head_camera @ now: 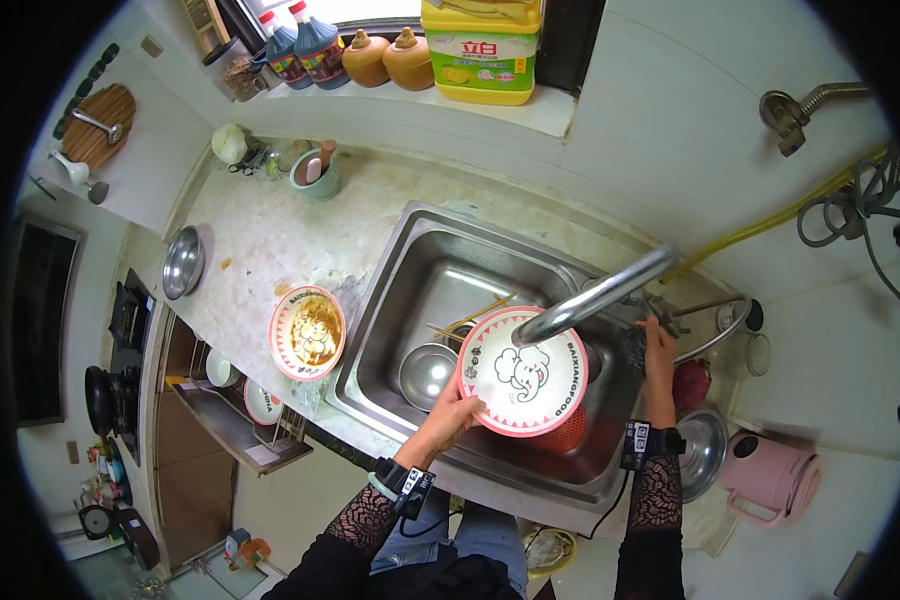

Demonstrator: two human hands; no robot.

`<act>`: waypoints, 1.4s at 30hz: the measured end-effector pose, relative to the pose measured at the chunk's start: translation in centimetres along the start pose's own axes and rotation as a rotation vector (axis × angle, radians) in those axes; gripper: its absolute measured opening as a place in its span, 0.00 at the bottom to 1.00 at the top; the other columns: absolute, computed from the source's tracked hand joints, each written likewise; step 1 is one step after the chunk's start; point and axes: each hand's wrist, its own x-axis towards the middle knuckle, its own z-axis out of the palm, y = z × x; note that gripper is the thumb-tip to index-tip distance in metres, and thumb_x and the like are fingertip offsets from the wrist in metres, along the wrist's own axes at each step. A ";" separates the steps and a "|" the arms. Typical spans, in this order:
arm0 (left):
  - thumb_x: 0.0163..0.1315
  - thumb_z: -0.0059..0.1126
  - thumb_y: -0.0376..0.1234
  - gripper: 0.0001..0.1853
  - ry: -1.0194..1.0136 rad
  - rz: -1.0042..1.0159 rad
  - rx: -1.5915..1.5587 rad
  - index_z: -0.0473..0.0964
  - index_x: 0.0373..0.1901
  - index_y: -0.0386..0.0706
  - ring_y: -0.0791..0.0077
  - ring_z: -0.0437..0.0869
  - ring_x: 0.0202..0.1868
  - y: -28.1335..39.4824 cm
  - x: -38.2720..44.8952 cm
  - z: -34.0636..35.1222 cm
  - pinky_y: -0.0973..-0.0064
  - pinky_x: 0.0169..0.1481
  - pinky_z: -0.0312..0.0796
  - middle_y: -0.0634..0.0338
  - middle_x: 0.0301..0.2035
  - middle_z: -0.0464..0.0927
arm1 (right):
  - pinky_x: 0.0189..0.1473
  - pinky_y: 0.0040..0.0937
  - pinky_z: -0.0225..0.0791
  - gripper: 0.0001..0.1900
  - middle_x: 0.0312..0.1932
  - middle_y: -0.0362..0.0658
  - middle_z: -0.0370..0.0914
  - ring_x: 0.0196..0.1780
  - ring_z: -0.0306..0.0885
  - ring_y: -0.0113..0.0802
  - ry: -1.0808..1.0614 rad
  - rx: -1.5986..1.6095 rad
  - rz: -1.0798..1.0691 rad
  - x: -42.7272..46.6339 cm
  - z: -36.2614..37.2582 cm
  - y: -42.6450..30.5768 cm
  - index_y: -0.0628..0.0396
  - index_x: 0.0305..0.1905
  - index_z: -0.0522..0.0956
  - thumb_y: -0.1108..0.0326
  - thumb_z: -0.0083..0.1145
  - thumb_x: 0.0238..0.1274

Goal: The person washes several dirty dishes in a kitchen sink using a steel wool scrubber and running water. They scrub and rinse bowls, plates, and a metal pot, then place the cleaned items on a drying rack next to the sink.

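My left hand [445,424] grips the near left rim of a white bowl [523,412] with a pink-red patterned edge and a cartoon elephant inside, held over the steel sink [375,307] beneath the faucet spout [596,296]. Over the sink's right edge, my right hand [656,352] is beside the faucet's base, fingers near its lever; whether it grips the lever or a dark scrubber [634,349] there is unclear. In the sink lie a steel bowl [426,373], wooden chopsticks [487,308] and a red perforated basket [568,431], partly hidden by the white bowl.
A matching bowl [307,333] with brown residue sits on the counter left of the sink. Farther left is a metal bowl [184,262]; behind stands a green mortar [319,182]. At right are a red dragon fruit [691,384], a steel basin [701,456] and a pink kettle [769,478].
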 end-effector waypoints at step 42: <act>0.55 0.43 0.20 0.44 0.027 0.139 0.375 0.46 0.78 0.45 0.60 0.73 0.65 3.0 3.2 -0.3 0.70 0.59 0.76 0.47 0.67 0.62 | 0.51 0.33 0.71 0.21 0.41 0.48 0.79 0.45 0.80 0.40 -0.109 -0.187 -0.310 -14.0 5.2 -6.7 0.59 0.50 0.80 0.60 0.72 0.55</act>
